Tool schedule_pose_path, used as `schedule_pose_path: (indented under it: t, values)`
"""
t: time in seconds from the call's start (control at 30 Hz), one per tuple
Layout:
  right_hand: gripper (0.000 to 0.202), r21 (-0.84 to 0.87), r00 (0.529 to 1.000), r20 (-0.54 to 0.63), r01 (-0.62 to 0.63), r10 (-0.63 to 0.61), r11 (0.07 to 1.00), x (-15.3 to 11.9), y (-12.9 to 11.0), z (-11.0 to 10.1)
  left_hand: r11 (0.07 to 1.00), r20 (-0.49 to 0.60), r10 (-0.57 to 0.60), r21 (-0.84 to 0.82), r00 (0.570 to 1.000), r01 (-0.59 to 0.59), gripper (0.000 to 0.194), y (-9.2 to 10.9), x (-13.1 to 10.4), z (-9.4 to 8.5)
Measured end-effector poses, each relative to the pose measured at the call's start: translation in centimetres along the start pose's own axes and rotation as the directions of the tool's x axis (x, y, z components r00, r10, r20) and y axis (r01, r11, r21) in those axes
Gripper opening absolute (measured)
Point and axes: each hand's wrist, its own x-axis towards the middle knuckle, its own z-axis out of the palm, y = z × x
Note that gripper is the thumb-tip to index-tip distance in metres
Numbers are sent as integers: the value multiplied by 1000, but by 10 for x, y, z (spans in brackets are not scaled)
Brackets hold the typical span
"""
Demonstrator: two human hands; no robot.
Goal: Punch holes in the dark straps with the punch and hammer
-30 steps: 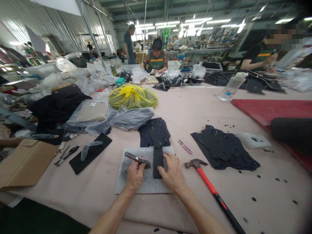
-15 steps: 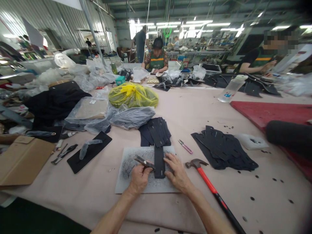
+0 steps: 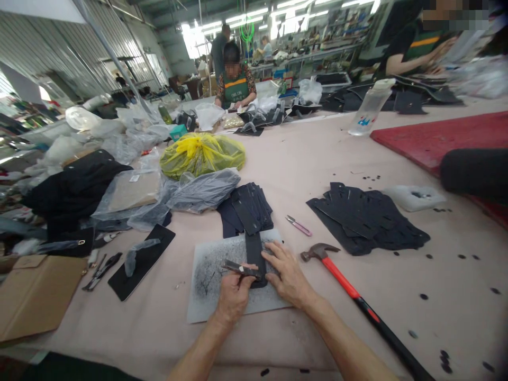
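Observation:
My left hand is closed around a metal punch. The punch lies tilted, its lower end over the near end of a dark fabric strip. That strip rests on a grey, scuffed board. Beside it, my right hand lies with fingers stretched out, the tips at the strip's right edge. A pile of similar dark pieces sits just past the board and overlaps the strip's far end. To the right lies a claw hammer with a red and black handle.
Pink-handled thread snips and another dark stack lie to the right. Small black cut-outs dot the table. A yellow bag, a clear bottle, a red board and a cardboard box surround the work. Co-workers sit across.
My left hand has moved the punch right, from beside the strip to over its near end. The right hand stays at the strip's edge. The camera view has tilted and shifted.

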Motion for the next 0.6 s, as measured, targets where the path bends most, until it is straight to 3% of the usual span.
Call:
schedule_pose_path:
  t: [0.6]
  values:
    - [57,28,999,5,-48,48,998,-2,-7,-7,933,9,183,314,983,-177,24,-5,-2,10]
